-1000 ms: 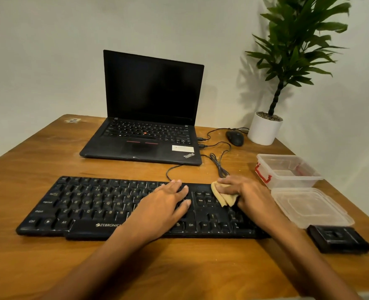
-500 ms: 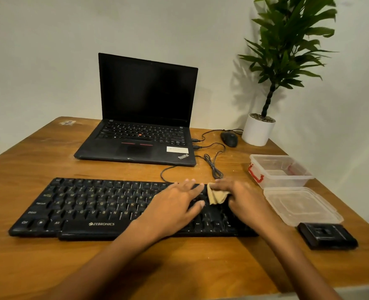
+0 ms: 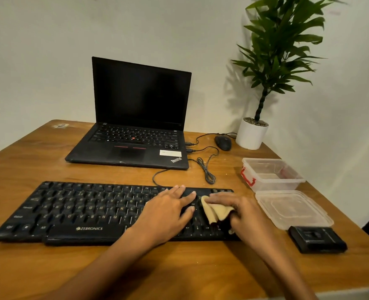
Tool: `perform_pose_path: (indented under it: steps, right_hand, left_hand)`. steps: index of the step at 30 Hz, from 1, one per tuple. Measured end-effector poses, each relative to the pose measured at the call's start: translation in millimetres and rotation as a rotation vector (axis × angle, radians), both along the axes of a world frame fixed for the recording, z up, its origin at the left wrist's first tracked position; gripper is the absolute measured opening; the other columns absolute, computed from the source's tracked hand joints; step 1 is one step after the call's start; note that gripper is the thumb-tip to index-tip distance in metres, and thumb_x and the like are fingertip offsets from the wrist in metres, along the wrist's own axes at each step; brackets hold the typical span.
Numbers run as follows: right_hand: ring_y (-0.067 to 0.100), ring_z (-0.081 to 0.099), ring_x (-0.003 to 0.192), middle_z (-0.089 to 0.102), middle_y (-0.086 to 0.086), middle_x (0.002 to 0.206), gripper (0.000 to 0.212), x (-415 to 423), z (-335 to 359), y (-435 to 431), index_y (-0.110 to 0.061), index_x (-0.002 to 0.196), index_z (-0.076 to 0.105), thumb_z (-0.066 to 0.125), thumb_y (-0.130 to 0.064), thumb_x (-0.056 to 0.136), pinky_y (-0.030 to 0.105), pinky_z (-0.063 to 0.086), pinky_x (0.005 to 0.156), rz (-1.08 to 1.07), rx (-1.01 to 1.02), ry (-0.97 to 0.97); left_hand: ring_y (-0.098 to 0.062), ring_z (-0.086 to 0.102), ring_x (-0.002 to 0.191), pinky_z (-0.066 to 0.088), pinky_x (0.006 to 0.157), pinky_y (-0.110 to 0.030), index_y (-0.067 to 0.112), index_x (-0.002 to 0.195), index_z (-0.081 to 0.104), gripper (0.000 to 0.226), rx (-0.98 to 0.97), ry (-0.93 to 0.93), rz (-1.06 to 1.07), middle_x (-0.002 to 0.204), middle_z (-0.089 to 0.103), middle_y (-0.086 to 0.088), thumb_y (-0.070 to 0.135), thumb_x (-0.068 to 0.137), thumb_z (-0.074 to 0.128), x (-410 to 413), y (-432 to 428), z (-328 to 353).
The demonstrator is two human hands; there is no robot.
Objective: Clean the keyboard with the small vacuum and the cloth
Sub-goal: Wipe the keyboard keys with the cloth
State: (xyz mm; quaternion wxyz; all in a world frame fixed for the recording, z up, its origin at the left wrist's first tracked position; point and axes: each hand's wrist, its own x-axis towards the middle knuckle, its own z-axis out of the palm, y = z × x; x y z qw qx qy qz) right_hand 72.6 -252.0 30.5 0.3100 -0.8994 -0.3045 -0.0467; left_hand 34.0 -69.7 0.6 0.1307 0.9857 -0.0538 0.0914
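Note:
A black keyboard (image 3: 77, 210) lies across the front of the wooden table (image 3: 16, 169). My left hand (image 3: 168, 210) rests flat on its right-middle keys, fingers straight. My right hand (image 3: 242, 210) holds a folded beige cloth (image 3: 214, 211) against the keys at the keyboard's right end. A small black box-shaped device (image 3: 316, 239), possibly the small vacuum, lies on the table to the right of the keyboard, untouched.
An open black laptop (image 3: 136, 126) stands behind the keyboard, with cables (image 3: 205, 167) and a black mouse (image 3: 223, 142) to its right. A potted plant (image 3: 251, 133) occupies the back right corner. A clear plastic box (image 3: 270, 174) and its lid (image 3: 292, 210) sit at the right.
My right hand has drawn the cloth back toward me over the right-end keys, and more of the cloth shows. My left hand stays on the keyboard. The camera shifted slightly.

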Motion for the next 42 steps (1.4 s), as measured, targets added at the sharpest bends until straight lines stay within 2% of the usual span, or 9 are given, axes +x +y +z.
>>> perform_pose_path:
  steps: [3,7,11,14,19,24,28,34,42]
  right_hand:
    - [-0.025,0.032,0.103,0.055,-0.022,0.119,0.061,-14.1,-15.3,3.5,-0.033,0.107,0.066,0.050,0.016,0.075,-0.010,0.017,0.086,0.035,-0.029,-0.054]
    - [-0.034,0.037,0.098,0.048,-0.053,0.092,0.063,-33.1,-8.8,-24.2,-0.052,0.088,0.066,0.061,0.009,0.076,-0.007,0.028,0.082,0.148,-0.019,0.076]
    - [-0.019,0.048,0.104,0.054,-0.040,0.104,0.081,-27.4,0.9,-56.5,-0.060,0.082,0.062,0.057,0.020,0.069,0.002,0.042,0.068,0.017,0.093,0.064]
    - [-0.024,0.042,0.102,0.047,-0.035,0.113,0.068,-28.3,0.1,-41.9,-0.043,0.100,0.064,0.058,0.017,0.070,0.000,0.036,0.083,0.034,0.037,-0.115]
    - [0.003,0.057,0.103,0.066,-0.009,0.108,0.056,-30.2,-27.4,-36.2,-0.026,0.097,0.072,0.081,0.007,0.052,0.007,0.036,0.093,0.082,-0.135,-0.262]
    - [0.005,0.051,0.107,0.053,-0.022,0.111,0.047,-26.0,-7.6,-58.7,-0.026,0.104,0.069,0.068,0.007,0.071,0.009,0.031,0.087,-0.063,-0.113,-0.178]
    - [0.012,0.059,0.101,0.068,-0.002,0.109,0.052,-28.6,-6.7,-21.2,-0.020,0.100,0.071,0.077,0.009,0.058,0.020,0.040,0.085,-0.016,-0.143,-0.259]
    - [0.011,0.059,0.102,0.069,-0.001,0.107,0.058,-19.5,-27.1,-42.7,-0.019,0.100,0.069,0.081,0.009,0.051,0.024,0.042,0.089,-0.087,-0.166,-0.220]
    - [0.014,0.049,0.120,0.058,-0.003,0.127,0.042,-5.6,-2.4,-14.5,-0.018,0.115,0.064,0.060,0.004,0.079,0.019,0.032,0.097,-0.039,-0.144,-0.221]
  left_hand:
    - [-0.010,0.012,0.142,0.013,0.113,-0.027,0.035,0.144,0.019,0.048,0.005,0.004,0.009,0.155,0.014,0.003,0.046,0.097,0.023,0.9,-0.1,0.8]
    - [-0.010,0.013,0.141,0.016,0.112,-0.028,0.036,0.144,0.020,0.048,0.008,0.018,0.020,0.155,0.015,0.004,0.045,0.097,0.024,0.7,-0.7,1.2]
    - [-0.011,0.014,0.141,0.013,0.113,-0.027,0.034,0.144,0.022,0.048,-0.009,-0.010,0.024,0.154,0.018,0.001,0.046,0.097,0.022,0.9,-4.0,3.6]
    - [-0.010,0.010,0.142,0.008,0.113,-0.026,0.035,0.144,0.021,0.050,-0.027,-0.012,-0.004,0.155,0.016,0.000,0.051,0.096,0.022,-0.5,-12.0,3.2]
    - [-0.009,0.010,0.142,0.008,0.113,-0.025,0.038,0.144,0.018,0.053,0.002,0.009,-0.021,0.155,0.015,0.001,0.054,0.094,0.024,-1.3,-11.1,1.3]
    - [-0.010,0.010,0.142,0.007,0.113,-0.025,0.038,0.144,0.019,0.052,0.008,0.003,-0.018,0.155,0.016,0.001,0.053,0.094,0.024,-0.1,-10.6,-0.6]
    - [-0.010,0.010,0.142,0.008,0.113,-0.025,0.038,0.144,0.018,0.052,0.019,0.008,-0.011,0.155,0.015,0.001,0.054,0.094,0.025,-1.2,-12.4,1.0]
    - [-0.009,0.011,0.142,0.009,0.113,-0.026,0.038,0.143,0.020,0.052,-0.010,0.003,-0.020,0.154,0.016,0.002,0.054,0.094,0.026,-0.4,-8.7,-0.8]
    - [-0.010,0.012,0.142,0.011,0.113,-0.026,0.038,0.143,0.020,0.052,-0.007,-0.002,-0.004,0.154,0.018,0.001,0.052,0.094,0.026,-1.0,-12.1,0.6]
